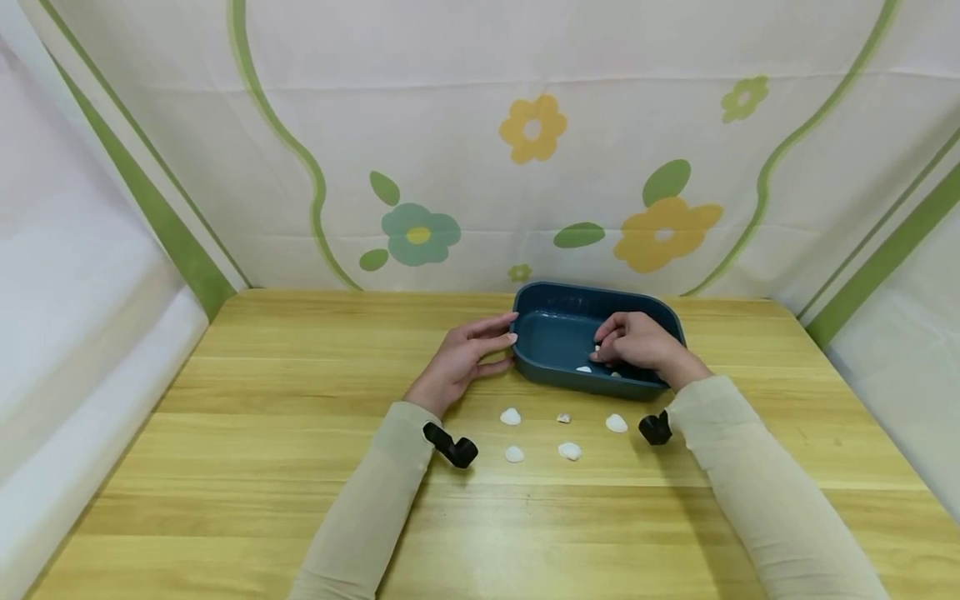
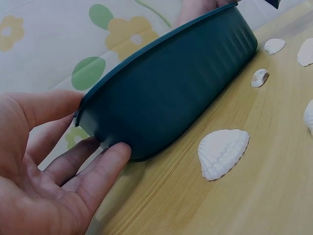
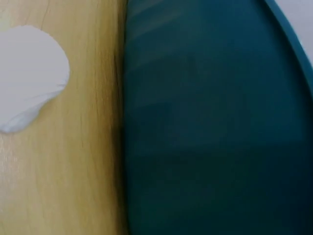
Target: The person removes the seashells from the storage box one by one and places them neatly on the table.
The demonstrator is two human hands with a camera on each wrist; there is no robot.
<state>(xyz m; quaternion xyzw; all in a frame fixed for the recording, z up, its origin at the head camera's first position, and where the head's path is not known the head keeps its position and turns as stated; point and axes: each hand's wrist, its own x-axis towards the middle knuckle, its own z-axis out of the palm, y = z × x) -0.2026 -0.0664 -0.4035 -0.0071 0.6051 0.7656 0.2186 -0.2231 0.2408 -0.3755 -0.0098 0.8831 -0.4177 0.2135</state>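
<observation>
A dark blue-green plastic tub (image 1: pixel 551 337) with rounded corners stands at the back of the table. My left hand (image 1: pixel 468 358) touches its left end, the fingers spread and fairly straight; in the left wrist view the fingertips (image 2: pixel 120 149) rest against the wall. Inside the tub, my right hand (image 1: pixel 637 342) is bent down with a small pale seashell (image 1: pixel 597 347) pinched between thumb and fingers, mostly hidden. A white seashell (image 1: pixel 583 369) and a greyish one (image 1: pixel 616 374) lie on the tub's floor near that hand. The tub's wall (image 3: pixel 205 122) hides the right hand in the right wrist view.
In front of the tub, several seashells lie on the wooden table (image 1: pixel 300 433) in two loose rows, among them a white seashell (image 1: pixel 511 416) and a small brownish one (image 1: pixel 564 418). A flowered curtain (image 1: pixel 450 150) hangs right behind the table.
</observation>
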